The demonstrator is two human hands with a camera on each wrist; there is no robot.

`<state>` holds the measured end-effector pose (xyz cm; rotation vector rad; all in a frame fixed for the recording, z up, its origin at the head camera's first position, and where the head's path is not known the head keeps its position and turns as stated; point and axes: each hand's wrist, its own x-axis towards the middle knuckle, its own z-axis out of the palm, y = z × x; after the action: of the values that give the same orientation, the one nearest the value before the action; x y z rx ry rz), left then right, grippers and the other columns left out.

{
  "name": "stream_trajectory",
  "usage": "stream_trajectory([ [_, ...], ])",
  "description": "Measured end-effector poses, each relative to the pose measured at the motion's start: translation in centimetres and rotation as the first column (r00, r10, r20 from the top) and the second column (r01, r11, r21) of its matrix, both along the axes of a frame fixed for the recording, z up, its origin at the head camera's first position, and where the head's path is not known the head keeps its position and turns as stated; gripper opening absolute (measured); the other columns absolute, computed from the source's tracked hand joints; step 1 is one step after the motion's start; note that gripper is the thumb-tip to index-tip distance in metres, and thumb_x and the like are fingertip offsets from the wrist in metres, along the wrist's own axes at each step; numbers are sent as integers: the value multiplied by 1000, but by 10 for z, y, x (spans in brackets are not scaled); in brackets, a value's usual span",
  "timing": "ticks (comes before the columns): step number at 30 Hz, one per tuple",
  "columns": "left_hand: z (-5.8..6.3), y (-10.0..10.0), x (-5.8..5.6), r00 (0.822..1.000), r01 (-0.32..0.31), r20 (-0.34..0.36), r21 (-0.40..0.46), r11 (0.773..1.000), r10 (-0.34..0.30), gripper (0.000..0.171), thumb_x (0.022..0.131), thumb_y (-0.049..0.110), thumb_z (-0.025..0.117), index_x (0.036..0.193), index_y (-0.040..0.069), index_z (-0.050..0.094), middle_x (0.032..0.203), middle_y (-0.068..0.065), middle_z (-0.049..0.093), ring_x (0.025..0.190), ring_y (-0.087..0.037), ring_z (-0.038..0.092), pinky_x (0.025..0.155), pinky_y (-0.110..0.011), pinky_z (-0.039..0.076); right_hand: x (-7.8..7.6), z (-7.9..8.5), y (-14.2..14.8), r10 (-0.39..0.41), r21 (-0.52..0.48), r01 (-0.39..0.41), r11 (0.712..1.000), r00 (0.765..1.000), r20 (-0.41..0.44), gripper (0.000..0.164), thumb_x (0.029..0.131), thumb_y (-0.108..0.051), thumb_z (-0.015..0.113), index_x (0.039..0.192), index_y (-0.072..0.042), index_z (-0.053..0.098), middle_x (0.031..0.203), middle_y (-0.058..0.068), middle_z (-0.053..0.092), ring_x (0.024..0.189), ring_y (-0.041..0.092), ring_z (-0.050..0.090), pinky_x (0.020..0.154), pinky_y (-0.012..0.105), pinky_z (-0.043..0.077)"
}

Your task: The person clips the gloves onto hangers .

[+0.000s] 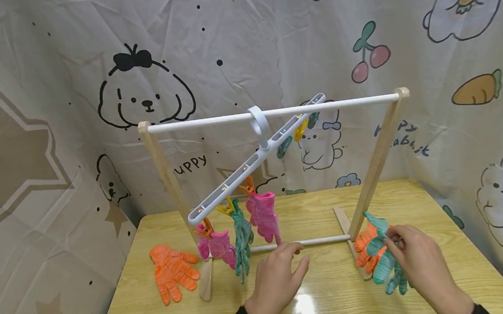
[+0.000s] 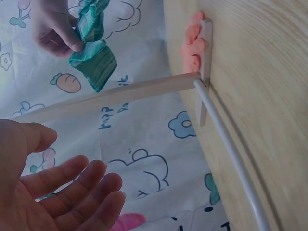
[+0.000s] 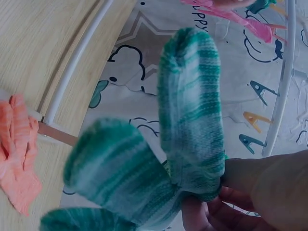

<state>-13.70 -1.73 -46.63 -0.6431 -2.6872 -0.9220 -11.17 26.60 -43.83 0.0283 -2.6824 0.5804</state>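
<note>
Grip: left hand (image 1: 279,280), fingers loosely spread; right hand (image 1: 424,261) pinching green glove (image 1: 384,267) | handling: likely light, limp, non-slip knit (hardly fragile); cuff probably best hold | place: raised before orange glove (image 1: 363,248) | beyond: patterned curtain (image 1: 233,35)

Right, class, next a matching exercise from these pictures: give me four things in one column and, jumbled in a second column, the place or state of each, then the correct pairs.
Column one
1. Left hand
2. Right hand
3. Pink gloves
4. Grey hanger

Column two
A. Hanging from orange clips
B. Hooked on the white top bar
C. Open, holding nothing
D. Pinching a green glove

Pairs: 1-C, 2-D, 3-A, 4-B
</note>
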Motion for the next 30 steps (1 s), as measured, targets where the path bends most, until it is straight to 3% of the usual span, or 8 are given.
stream_trajectory([
  [8,16,9,-6,999,9,33,-16,1000,-8,26,98,36,65,113,17,73,108,2,75,93,-12,71,68,-24,54,-4,2,-10,25,-6,-25,1000,999,47,13,85,-6,78,92,-1,69,82,7,67,70,14,59,56,25,47],
  [16,25,19,-12,998,20,-54,-6,1000,-20,25,97,35,67,112,16,74,106,3,76,89,-10,71,65,-21,52,-7,-2,-24,66,1,-66,998,998,-9,14,82,-4,81,91,-3,70,83,5,66,71,12,58,56,25,47],
  [24,34,25,-18,998,28,-56,1,1000,-28,27,97,33,66,113,13,74,107,0,77,87,-12,73,65,-20,53,-9,-6,-32,103,0,-103,995,994,-24,15,81,-5,82,91,-6,71,82,3,66,69,9,56,56,24,45],
  [30,43,26,-23,994,16,-112,-13,1000,-17,27,98,34,65,113,14,73,105,0,77,80,-12,72,58,-17,50,-11,-7,-37,105,-8,-105,994,994,-30,16,80,-4,82,92,-6,71,81,2,65,68,10,57,55,23,44],
])
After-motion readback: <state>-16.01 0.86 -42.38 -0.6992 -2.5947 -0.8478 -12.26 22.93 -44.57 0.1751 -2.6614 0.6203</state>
